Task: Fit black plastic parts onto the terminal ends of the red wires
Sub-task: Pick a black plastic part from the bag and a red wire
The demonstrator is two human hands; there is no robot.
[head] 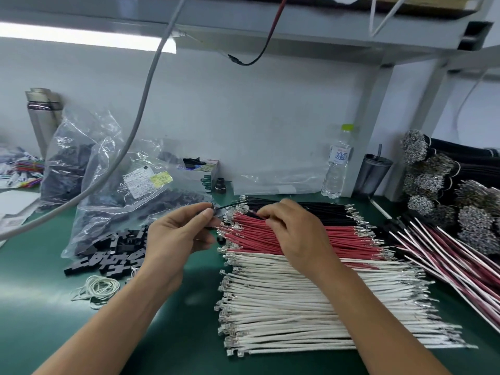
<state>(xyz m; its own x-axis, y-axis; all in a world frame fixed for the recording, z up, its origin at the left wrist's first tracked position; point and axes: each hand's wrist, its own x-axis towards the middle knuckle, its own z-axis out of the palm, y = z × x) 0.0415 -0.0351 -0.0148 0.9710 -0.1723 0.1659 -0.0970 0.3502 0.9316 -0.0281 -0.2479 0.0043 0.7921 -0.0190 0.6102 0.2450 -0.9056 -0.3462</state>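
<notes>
Left hand [180,234] pinches small black plastic part [213,206] between thumb and forefinger, just left of red wires [297,239]; black lead trails from it. Right hand [292,231] rests on red wires, fingers curled, seemingly picking one.

Risk: neighbouring terminals snag, drag extra wires out; angled entry could bend terminal.

Hidden: right fingertips, part's slot, whether single wire is gripped. Spare parts [113,253] heaped further left.
</notes>
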